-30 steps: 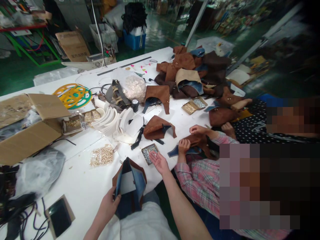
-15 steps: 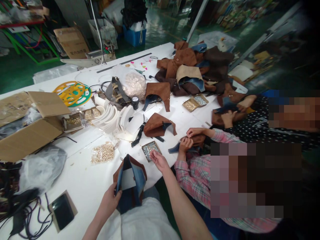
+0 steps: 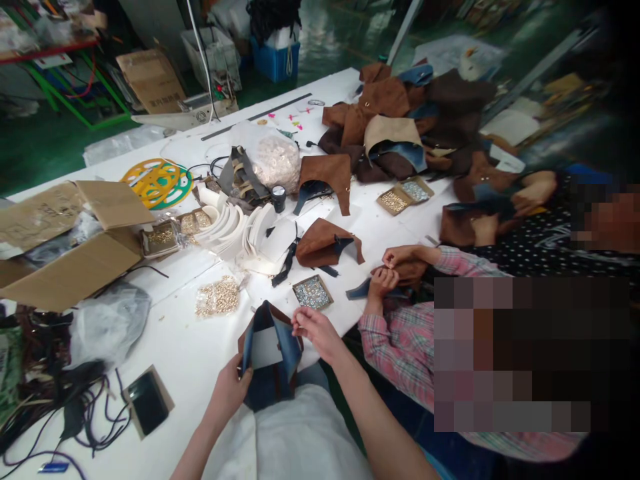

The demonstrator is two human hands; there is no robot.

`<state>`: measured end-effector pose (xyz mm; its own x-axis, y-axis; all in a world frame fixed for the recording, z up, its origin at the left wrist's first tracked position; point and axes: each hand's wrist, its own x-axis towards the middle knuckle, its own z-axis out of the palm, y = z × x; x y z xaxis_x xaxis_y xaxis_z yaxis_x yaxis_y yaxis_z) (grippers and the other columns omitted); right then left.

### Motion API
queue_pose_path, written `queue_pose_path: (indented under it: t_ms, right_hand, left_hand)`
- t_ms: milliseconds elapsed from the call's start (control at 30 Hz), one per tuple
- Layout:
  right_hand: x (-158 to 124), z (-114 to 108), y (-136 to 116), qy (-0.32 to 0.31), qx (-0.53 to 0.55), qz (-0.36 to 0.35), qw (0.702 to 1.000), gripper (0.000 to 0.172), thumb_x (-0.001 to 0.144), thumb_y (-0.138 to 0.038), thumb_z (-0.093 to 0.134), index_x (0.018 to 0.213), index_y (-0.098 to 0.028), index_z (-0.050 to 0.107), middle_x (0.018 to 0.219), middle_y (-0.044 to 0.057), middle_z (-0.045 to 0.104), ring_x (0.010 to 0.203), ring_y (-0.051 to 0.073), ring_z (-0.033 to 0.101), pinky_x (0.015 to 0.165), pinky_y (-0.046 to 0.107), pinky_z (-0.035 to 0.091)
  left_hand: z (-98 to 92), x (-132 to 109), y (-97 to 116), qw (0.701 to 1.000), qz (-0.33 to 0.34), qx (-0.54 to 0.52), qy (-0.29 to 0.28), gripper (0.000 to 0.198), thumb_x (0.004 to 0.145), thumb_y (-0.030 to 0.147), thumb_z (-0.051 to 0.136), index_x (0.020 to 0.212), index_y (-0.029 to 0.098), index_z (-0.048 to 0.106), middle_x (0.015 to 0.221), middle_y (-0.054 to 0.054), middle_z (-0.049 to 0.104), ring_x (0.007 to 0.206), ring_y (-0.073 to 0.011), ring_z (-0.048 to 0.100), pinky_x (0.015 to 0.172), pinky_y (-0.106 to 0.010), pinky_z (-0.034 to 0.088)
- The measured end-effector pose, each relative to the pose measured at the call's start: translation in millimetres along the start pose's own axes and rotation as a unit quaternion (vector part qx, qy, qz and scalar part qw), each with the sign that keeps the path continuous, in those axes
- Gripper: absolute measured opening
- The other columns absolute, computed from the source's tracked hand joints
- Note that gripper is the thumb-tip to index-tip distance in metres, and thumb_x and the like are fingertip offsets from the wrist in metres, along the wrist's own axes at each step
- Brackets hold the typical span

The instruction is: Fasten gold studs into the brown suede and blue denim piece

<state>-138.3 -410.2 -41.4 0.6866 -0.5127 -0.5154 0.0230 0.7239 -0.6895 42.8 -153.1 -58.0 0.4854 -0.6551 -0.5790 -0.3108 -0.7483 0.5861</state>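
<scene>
Head view: my left hand (image 3: pixel 234 383) grasps the left side of a brown-and-blue bag (image 3: pixel 270 385), open before me by the white table (image 3: pixel 185 360). Right hand (image 3: pixel 319 331) near its right side, fingertips drawn together; can't tell if they pinch anything. Tray (image 3: pixel 327 289) just beyond.

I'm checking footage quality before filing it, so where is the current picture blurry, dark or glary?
Head view: the right hand looks slightly soft, so anything tiny it may hold can't be made out; head view: pale reflections streak the green floor; head view: the upper-right corner fades to near black; head view: coarse pixel blocks cover the area right of the plaid sleeve.
</scene>
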Motion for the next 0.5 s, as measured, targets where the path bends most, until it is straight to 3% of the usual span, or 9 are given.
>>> queue_pose_path:
  t_ms: [67,133,267,367,500]
  right_hand:
    - [-9,32,20,-0.035,-0.060,0.046,0.997,0.027,0.094,-0.046,0.077,0.101,-0.020,0.074,0.099,0.003,0.074,0.085,0.015,0.067,0.076,0.029,0.060]
    - [-11,60,53,-0.030,-0.172,0.093,0.980,0.018,0.094,-0.038,0.071,0.094,-0.021,0.074,0.090,0.003,0.073,0.080,0.016,0.067,0.068,0.028,0.055]
    - [7,98,122,0.012,-0.428,0.114,0.897,0.011,0.087,-0.020,0.067,0.085,-0.021,0.077,0.088,0.005,0.079,0.086,0.019,0.072,0.077,0.029,0.051]
    - [31,109,151,0.056,-0.468,0.132,0.872,0.016,0.082,-0.011,0.065,0.088,-0.018,0.079,0.095,0.010,0.082,0.092,0.024,0.075,0.080,0.032,0.051]
    - [59,102,159,0.102,-0.483,0.096,0.864,0.023,0.076,-0.006,0.066,0.092,-0.016,0.080,0.099,0.014,0.082,0.097,0.026,0.075,0.085,0.033,0.051]
  left_hand:
    - [0.2,-2,3,1.000,-0.011,0.004,0.008,0.022,0.100,0.026,0.056,0.115,0.018,0.070,0.100,-0.008,0.080,0.089,-0.0235,0.073,0.081,-0.032,0.051]
    - [0.7,-4,5,1.000,-0.021,0.003,0.021,0.023,0.101,0.026,0.055,0.116,0.017,0.070,0.098,-0.008,0.079,0.087,-0.0229,0.073,0.079,-0.031,0.050]
    - [-2.5,-7,7,0.998,-0.025,0.008,0.050,0.020,0.099,0.027,0.055,0.108,0.018,0.071,0.093,-0.007,0.078,0.085,-0.0235,0.073,0.076,-0.031,0.047]
    - [-8.2,-12,6,0.996,-0.033,0.012,0.083,0.020,0.099,0.028,0.054,0.103,0.019,0.071,0.088,-0.006,0.077,0.082,-0.0239,0.071,0.075,-0.032,0.045]
    - [-9.0,-19,5,0.992,-0.044,0.020,0.118,0.020,0.099,0.031,0.052,0.097,0.021,0.070,0.076,-0.002,0.072,0.071,-0.0222,0.066,0.069,-0.032,0.040]
